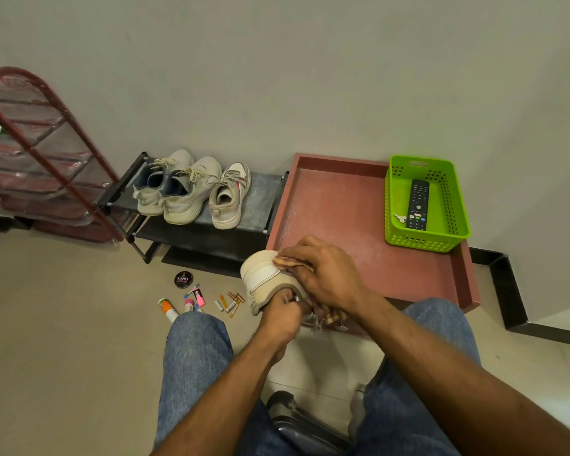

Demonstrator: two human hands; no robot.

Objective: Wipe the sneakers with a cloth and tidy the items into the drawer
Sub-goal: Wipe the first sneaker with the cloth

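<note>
- My left hand (282,315) grips the beige, rubber-soled sneaker (265,279) by its collar.
- My right hand (326,274) presses a crumpled checked cloth (292,262) against its heel, fingers curled.

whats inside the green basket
Inside the green basket lies a black remote control, with what looks like a small key at its near left. The basket floor under the remote is hidden. The basket sits in the open reddish drawer.
</note>
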